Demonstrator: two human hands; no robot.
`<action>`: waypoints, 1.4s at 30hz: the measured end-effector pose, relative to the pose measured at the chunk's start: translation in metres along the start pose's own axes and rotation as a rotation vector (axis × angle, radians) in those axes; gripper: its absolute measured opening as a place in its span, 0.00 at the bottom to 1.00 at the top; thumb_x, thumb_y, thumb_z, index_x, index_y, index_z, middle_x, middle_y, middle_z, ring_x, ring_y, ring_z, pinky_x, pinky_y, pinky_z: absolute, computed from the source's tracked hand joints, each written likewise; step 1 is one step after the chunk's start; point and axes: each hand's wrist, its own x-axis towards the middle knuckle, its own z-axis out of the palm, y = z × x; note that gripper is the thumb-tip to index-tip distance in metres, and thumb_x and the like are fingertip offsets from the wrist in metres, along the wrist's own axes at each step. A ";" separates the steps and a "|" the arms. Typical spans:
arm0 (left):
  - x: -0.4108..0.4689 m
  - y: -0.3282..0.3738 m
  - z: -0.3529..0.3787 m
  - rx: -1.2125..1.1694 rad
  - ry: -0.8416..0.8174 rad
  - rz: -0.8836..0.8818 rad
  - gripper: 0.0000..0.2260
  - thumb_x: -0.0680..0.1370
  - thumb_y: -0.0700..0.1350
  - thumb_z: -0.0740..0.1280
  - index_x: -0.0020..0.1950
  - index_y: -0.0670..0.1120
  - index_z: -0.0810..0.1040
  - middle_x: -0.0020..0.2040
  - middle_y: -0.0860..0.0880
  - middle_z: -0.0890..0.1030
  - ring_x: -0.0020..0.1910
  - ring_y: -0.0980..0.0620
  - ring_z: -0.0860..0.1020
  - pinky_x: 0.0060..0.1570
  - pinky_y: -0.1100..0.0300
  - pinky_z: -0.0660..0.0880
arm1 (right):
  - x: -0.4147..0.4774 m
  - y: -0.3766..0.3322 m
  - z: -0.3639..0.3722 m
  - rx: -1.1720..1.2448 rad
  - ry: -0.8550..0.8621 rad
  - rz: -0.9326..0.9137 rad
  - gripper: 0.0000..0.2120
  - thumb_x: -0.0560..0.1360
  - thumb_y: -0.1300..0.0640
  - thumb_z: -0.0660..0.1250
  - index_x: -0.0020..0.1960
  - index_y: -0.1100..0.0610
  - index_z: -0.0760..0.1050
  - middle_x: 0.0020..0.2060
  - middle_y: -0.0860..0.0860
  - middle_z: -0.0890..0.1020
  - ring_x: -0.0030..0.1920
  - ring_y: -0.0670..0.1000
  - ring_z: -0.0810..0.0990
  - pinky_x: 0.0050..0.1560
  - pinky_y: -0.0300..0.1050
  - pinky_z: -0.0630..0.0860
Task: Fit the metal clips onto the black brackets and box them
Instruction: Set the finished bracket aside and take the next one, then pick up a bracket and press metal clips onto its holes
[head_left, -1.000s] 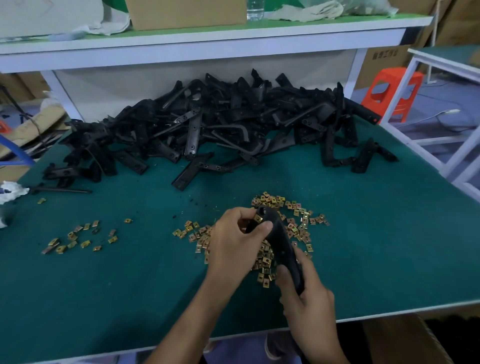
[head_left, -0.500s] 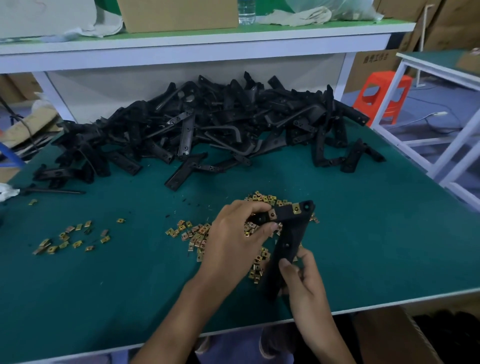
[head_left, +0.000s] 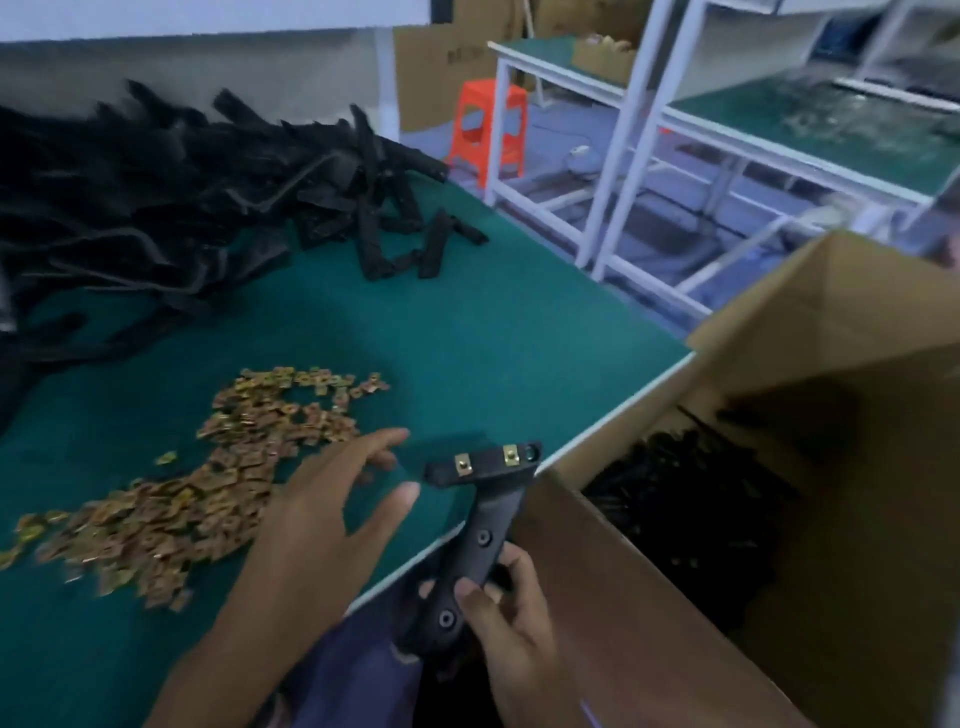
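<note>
Here we grip the black bracket (head_left: 480, 545) by its long stem in our right hand (head_left: 511, 631), at the near edge of the table (head_left: 467, 338), just left of the cardboard box (head_left: 623, 597). It seems stiff, light plastic, with two metal clips (head_left: 462, 464) on its crossbar. Our left hand (head_left: 322, 514) hovers, fingers spread, empty, beside the clip pile (head_left: 197, 509).

The bracket (head_left: 483, 545) gripped in the right hand (head_left: 511, 618) looks like matt black plastic, and the two fitted clips (head_left: 463, 464) on its head are shiny yellowish metal. Under the left hand (head_left: 322, 519), the tabletop (head_left: 467, 338) is a dull green mat, and the loose clips (head_left: 208, 499) on it gleam brassy. Right of the hands, the box (head_left: 649, 597) is plain brown cardboard, unglossed. Far beyond them, the stool (head_left: 485, 130) is smooth orange plastic.
</note>
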 end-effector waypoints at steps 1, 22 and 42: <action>0.000 0.005 0.009 -0.012 -0.032 0.009 0.15 0.75 0.61 0.64 0.60 0.74 0.71 0.56 0.68 0.76 0.56 0.64 0.75 0.54 0.64 0.70 | -0.008 0.001 -0.016 0.024 0.084 -0.006 0.20 0.74 0.62 0.74 0.62 0.61 0.70 0.46 0.63 0.87 0.46 0.57 0.87 0.45 0.43 0.81; 0.016 -0.059 -0.033 0.102 0.094 -0.149 0.11 0.80 0.52 0.66 0.61 0.62 0.78 0.59 0.67 0.78 0.56 0.65 0.78 0.55 0.63 0.74 | 0.035 -0.039 -0.035 -0.244 0.160 -0.159 0.15 0.80 0.58 0.67 0.64 0.45 0.77 0.51 0.50 0.87 0.50 0.51 0.86 0.47 0.47 0.82; 0.059 -0.252 -0.203 0.566 0.537 -0.653 0.22 0.85 0.47 0.59 0.68 0.29 0.68 0.63 0.27 0.72 0.63 0.29 0.69 0.65 0.40 0.62 | 0.078 -0.026 0.088 -0.908 -0.063 -0.454 0.13 0.77 0.54 0.72 0.51 0.34 0.77 0.43 0.29 0.81 0.37 0.37 0.79 0.38 0.26 0.70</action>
